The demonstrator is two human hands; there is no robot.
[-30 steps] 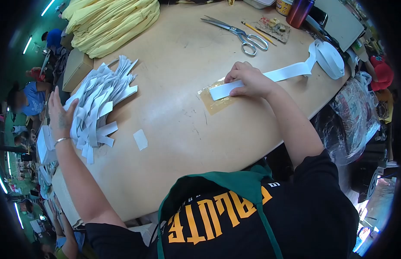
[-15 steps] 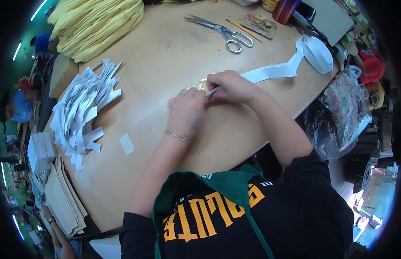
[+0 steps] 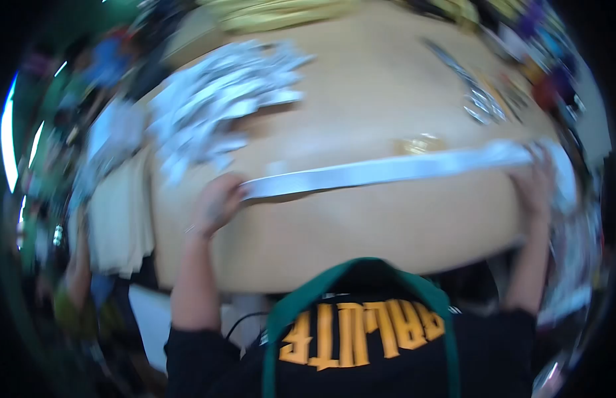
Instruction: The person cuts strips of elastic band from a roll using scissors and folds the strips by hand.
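A long white strip (image 3: 361,174) runs across the table between my two hands. Its left end is pinched in my left hand (image 3: 218,202), whose fingers are closed. At the far right, my right hand (image 3: 535,178) is on the strip near the white roll (image 3: 564,176); motion blur smears its fingers, so their grip is unclear. Just beyond the strip lies the shiny tan tape patch (image 3: 421,144) on the table. A pile of cut white strips (image 3: 222,96) lies at the back left, past my left hand.
Scissors (image 3: 464,83) lie at the back right of the table (image 3: 374,232), beside a blurred pencil (image 3: 497,96). Yellow fabric (image 3: 281,13) is at the far edge. Stacked beige sheets (image 3: 122,215) stand at the left, with another person's arm (image 3: 79,262) beyond them.
My left hand has drawn the strip's end leftward, away from the tape patch. My right hand has moved right toward the roll. The camera view has turned.
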